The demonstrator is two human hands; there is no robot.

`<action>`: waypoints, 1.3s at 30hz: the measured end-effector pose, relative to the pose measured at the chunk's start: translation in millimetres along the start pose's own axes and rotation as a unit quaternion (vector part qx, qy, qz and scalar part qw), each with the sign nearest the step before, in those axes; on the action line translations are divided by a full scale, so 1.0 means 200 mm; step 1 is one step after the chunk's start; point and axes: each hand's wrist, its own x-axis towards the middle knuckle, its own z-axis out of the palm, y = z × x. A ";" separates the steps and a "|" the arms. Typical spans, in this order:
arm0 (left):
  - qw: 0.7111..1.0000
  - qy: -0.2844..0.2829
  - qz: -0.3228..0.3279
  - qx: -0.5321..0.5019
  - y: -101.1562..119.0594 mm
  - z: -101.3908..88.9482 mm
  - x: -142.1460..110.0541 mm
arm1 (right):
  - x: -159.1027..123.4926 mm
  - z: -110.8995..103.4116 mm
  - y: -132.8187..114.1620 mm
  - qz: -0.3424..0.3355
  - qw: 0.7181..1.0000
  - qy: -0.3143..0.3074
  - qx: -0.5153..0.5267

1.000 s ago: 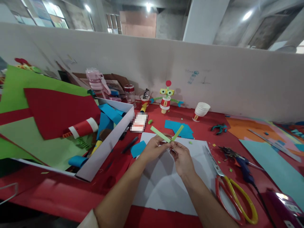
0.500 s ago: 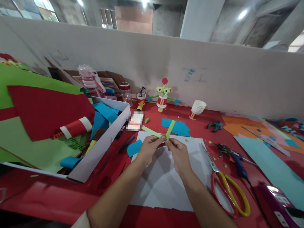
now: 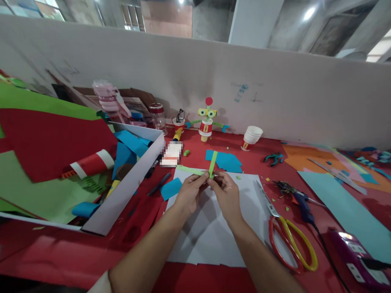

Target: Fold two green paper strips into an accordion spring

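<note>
Two arms of light green paper strip (image 3: 213, 163) meet at a corner between my fingertips, one pointing away from me and the other out to the left. My left hand (image 3: 191, 190) pinches the strip near that corner. From the other side, my right hand (image 3: 225, 191) has its thumb and fingers closed on the same corner. Both hands are above a white sheet (image 3: 214, 240) on the red table. Blue paper pieces (image 3: 226, 161) lie just beyond the hands, and another blue piece (image 3: 171, 189) is left of my left hand.
Large scissors (image 3: 284, 240) and a glue gun (image 3: 302, 203) lie on the right, near pliers (image 3: 273, 159). A paper-cup figure (image 3: 206, 127) and stacked cups (image 3: 252, 137) stand at the back. On the left is a box (image 3: 128, 187) of coloured paper.
The strip's arms have turned from a V into roughly a right angle, the left one now lower and flatter. Both hands keep hold of the corner. The view has shifted slightly.
</note>
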 end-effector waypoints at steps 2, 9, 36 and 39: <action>1.000 0.012 0.002 -0.006 0.00 0.00 0.01 | 0.00 0.00 0.00 -0.011 1.000 -0.006 -0.004; 1.000 0.010 -0.021 -0.012 0.01 -0.01 -0.01 | -0.01 0.00 0.01 -0.045 0.999 -0.012 -0.027; 0.999 0.014 0.020 -0.038 0.02 0.03 -0.04 | -0.02 0.00 0.01 -0.092 0.995 0.004 -0.039; 0.999 0.010 0.034 -0.037 0.02 0.03 -0.04 | -0.02 0.00 0.01 -0.083 0.996 -0.016 -0.037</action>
